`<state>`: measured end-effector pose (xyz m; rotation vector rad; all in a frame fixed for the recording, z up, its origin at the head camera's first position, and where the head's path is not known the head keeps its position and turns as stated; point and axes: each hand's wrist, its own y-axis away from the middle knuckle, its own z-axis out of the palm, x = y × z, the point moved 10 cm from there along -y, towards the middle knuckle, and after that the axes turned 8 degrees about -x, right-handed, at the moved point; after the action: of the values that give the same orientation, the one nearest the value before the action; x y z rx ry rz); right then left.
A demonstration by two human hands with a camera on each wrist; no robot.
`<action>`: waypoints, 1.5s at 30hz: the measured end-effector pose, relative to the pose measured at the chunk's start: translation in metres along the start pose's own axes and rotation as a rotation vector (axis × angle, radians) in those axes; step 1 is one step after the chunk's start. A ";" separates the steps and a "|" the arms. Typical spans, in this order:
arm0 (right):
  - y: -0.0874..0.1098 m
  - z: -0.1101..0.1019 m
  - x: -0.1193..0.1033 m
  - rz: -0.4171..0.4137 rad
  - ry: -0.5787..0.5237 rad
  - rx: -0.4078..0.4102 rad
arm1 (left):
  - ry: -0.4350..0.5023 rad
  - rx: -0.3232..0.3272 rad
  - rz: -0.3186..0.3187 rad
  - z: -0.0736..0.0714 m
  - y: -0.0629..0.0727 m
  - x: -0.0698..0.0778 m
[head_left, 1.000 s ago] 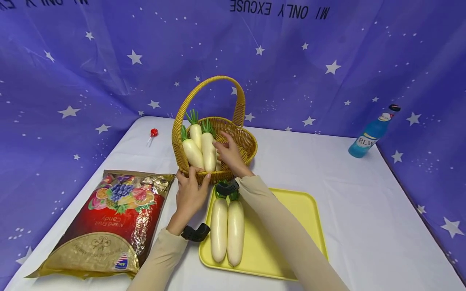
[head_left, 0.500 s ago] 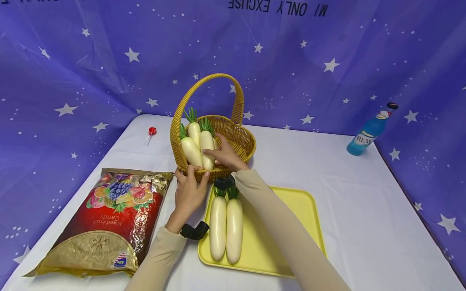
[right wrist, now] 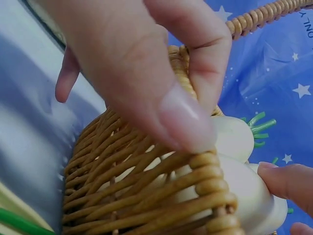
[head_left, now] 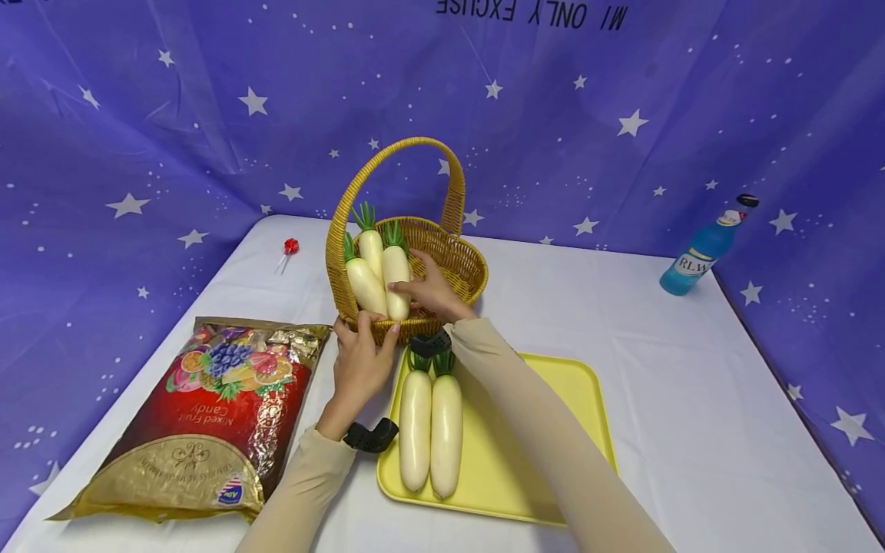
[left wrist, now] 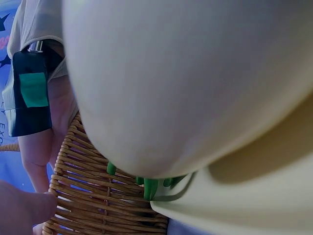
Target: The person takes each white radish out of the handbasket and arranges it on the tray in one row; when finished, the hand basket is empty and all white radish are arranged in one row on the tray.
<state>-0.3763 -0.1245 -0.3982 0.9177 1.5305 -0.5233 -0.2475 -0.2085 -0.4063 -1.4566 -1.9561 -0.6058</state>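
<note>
In the head view a yellow wicker basket (head_left: pixel 470 269) holds several white radishes with green tops. My right hand (head_left: pixel 435 292) reaches inside it and grips the frontmost radish (head_left: pixel 397 269), thumb on the near side and fingers behind it. My left hand (head_left: pixel 362 365) holds the basket's front rim. The right wrist view shows the left thumb (right wrist: pixel 186 117) against the woven rim, while the right thumb (right wrist: pixel 281 176) presses a radish (right wrist: pixel 244 191) at the right. Two more radishes (head_left: pixel 446 438) lie side by side on a yellow tray (head_left: pixel 525 476) in front of the basket.
A large bag of mixed fruit candy (head_left: pixel 214 415) lies on the left of the white-covered table (head_left: pixel 691 399). Behind it is a red lollipop (head_left: pixel 290 246). A blue bottle (head_left: pixel 701 253) stands at the far right. A starry purple curtain (head_left: pixel 553 177) hangs behind and around.
My right hand was beside the front radish with its fingers apart. It has moved left and taken hold of it. The left hand has stayed on the basket rim.
</note>
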 end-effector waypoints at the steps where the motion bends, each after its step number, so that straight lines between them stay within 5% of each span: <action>1: 0.000 0.000 0.000 -0.001 -0.009 -0.002 | 0.001 0.000 -0.001 0.000 0.000 0.000; 15: 0.002 -0.006 -0.002 -0.037 -0.095 -0.034 | -0.006 0.005 -0.005 0.000 0.000 0.000; 28: 0.019 -0.019 -0.010 -0.080 -0.443 -0.104 | 0.005 0.013 -0.013 0.000 -0.001 0.000; 32: 0.041 -0.026 -0.013 -0.097 -0.470 -0.145 | 0.010 0.014 -0.018 0.000 0.000 -0.002; 37: 0.091 -0.038 -0.007 -0.093 -0.415 -0.145 | 0.010 0.006 -0.005 0.001 0.001 -0.002; 45: 0.174 -0.048 0.046 0.032 -0.258 -0.067 | 0.002 0.025 0.014 -0.001 -0.001 -0.003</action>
<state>-0.2670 0.0257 -0.4030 0.7892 1.2905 -0.5423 -0.2477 -0.2113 -0.4074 -1.4532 -1.9440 -0.5745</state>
